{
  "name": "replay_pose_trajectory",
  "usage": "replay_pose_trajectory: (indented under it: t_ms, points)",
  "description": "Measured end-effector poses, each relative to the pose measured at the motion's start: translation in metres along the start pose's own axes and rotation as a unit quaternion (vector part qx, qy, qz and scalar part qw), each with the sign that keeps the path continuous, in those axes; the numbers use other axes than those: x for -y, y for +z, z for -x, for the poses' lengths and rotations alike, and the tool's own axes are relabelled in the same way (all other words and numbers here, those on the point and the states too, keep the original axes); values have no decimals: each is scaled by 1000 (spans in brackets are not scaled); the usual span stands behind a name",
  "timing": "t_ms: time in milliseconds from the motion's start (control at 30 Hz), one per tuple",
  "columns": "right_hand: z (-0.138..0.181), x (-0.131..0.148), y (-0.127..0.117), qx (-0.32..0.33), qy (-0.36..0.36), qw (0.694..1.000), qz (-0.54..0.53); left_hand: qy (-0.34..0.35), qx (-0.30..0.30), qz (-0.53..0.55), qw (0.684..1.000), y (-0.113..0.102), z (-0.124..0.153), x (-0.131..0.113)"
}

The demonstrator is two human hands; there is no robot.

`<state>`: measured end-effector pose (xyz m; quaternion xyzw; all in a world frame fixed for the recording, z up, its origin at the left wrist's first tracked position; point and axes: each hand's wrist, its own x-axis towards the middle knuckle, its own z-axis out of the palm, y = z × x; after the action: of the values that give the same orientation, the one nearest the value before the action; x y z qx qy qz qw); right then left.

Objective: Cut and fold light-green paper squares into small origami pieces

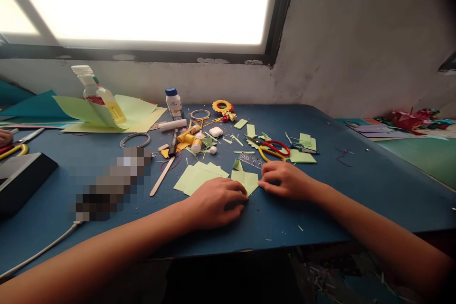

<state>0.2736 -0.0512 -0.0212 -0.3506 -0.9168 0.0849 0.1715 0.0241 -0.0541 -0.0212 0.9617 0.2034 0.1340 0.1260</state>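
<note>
Landmark = scissors (278, 148), red + yellow handles, on blue table (342, 199). Folded paper (245, 179) is nearer the person than the scissors & a bit to their left, low on the tbl btwn both hands. Looks: pale green, plain, matte; approx. squarish up top w/ a pointed part showing at the near edge; faint crease lines, so >1 layer by the look of it. Small triangular green bit (238, 165) pokes up at its far edge, one side shaded; can't tell if it's a flap of same sheet or a sep. pc.

Left hand (217, 202), left of & nearer than scissors: curved fingertips down on paper's near left part, thumb apart from fingers. Right hand (283, 180), just nearer than scissors: thumb + index tips close tog. at paper's R edge; can't tell if they pinch it.

Paper stack (199, 176), similar green, fanned out, further L of scissors, its near side partly hidden by left hand. Clear ruler (249, 158) just L of scissors' handles. Cut green pcs (302, 156) just R of scissors. Wooden stick (162, 176) well L of scissors.
</note>
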Motion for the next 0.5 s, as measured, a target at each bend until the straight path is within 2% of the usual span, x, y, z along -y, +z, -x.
replay_pose_trajectory:
  t_ms: [133, 333, 500]
  points:
    - [-4, 5, 5, 1, -15, 998, -59, -13, -6, 7, 1000, 1, -1, 2]
    - [-6, 3, 9, 13, -32, 997, -68, -11, -13, -19, 1000, 5, -4, -1]
    - [-6, 3, 9, 7, -35, 997, -72, -41, -9, -62, 997, 5, -7, -3]
